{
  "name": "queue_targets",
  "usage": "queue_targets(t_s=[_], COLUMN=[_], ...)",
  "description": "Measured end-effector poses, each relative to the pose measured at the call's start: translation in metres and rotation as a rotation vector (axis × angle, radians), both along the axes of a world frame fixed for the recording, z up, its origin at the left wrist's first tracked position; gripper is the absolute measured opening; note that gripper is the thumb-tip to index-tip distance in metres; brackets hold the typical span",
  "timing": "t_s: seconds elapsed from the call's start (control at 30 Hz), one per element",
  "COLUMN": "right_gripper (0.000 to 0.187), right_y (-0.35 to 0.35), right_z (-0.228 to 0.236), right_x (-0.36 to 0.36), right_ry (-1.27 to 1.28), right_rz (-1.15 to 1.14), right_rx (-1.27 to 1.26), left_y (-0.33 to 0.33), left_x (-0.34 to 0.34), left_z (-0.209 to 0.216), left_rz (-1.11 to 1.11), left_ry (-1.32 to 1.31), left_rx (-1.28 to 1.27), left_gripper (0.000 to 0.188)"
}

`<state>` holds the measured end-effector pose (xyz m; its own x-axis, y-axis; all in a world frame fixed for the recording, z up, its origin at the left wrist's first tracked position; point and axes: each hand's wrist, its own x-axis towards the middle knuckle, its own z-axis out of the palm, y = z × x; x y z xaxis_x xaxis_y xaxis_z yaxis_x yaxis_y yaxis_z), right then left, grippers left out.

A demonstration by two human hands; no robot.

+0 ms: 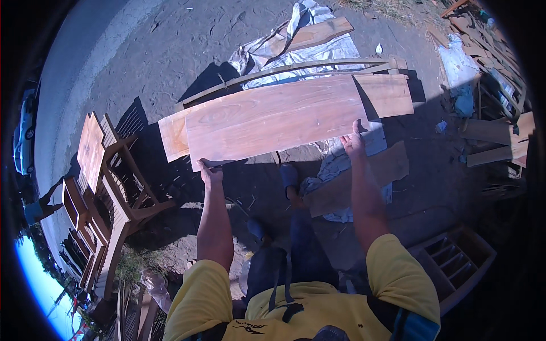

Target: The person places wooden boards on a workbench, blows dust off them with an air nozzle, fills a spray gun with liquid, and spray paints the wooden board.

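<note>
On the yellow shirt [310,301] sits dark print [248,327]; ahead, left hand [211,173] and right hand [354,143] grasp a wooden board [278,120], long axis left-to-right, right end farther.

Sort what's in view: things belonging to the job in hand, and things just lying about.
Apparently in the job:
- wide wooden board, held by left hand and right hand
- board showing past its right end

Seemingly lying about:
- scrap wood pile
- compartmented wooden box

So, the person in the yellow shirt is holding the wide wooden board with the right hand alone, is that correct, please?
Not quite: the head view shows the left hand holding the wooden board too, along with the right hand.
</note>
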<state>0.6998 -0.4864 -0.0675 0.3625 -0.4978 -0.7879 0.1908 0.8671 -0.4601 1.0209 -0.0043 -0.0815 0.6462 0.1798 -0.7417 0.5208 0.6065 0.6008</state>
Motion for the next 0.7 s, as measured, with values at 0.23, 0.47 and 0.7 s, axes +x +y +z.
queue_targets(t_s=[0.23,0.47,0.7], right_gripper=[0.054,0.052,0.048], right_y=[0.104,0.342,0.612], right_z=[0.03,0.075,0.146], right_x=[-0.097,-0.315,-0.443], right_ry=[0.501,0.951,0.973], right_rz=[0.305,0.675,0.512], right_rx=[-0.2,-0.294,0.04], left_y=[0.025,0.034,0.067], left_x=[0.008,0.027,-0.038], left_z=[-0.036,-0.018,0.057], left_rz=[-0.648,-0.905,-1.558], left_ry=[0.384,0.315,0.118], left_rx=[0.127,0.082,0.566], left_gripper=[0.083,0.095,0.084])
